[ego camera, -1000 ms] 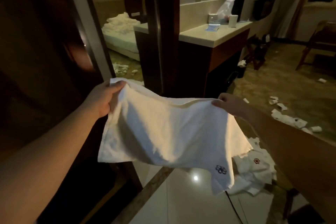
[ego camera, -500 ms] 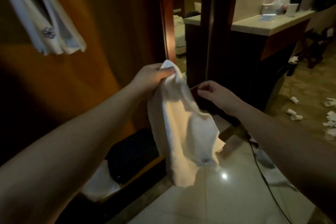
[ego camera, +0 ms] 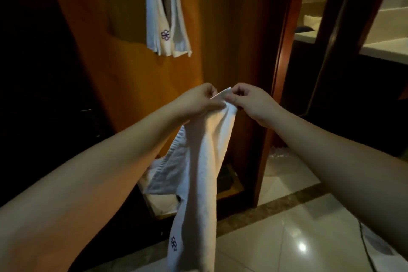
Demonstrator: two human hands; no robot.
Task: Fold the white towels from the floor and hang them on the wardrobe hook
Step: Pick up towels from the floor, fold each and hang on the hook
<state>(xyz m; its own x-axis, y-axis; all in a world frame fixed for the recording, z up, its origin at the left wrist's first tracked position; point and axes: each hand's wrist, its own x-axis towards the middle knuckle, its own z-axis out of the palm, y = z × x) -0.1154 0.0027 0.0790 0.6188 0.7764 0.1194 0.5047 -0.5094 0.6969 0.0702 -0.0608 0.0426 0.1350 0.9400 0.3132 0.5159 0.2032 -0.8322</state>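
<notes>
Both forearms reach forward from the lower corners and meet in the middle of the view. The left hand point(ego camera: 198, 100) and the right hand point(ego camera: 251, 101) pinch the top corner of a white towel point(ego camera: 205, 161) between curled fingers and thumbs, their knuckles almost touching each other.

The towel hangs straight down from that pinch, its long axis vertical, folded lengthwise into a narrow strip. Its lower end, with a small dark flower mark, runs out of the bottom of the view above the tiled floor point(ego camera: 309, 227).

A second white towel point(ego camera: 165, 17) hangs high on the wooden wardrobe point(ego camera: 231, 40) panel, well above the hands, also lying vertical with its flower mark near the bottom; the hook itself is out of view. Open panel lies between the hands and that towel. The wardrobe's right edge stands just beside the right hand. Something pale, possibly more cloth, lies low in the wardrobe behind the held towel.
</notes>
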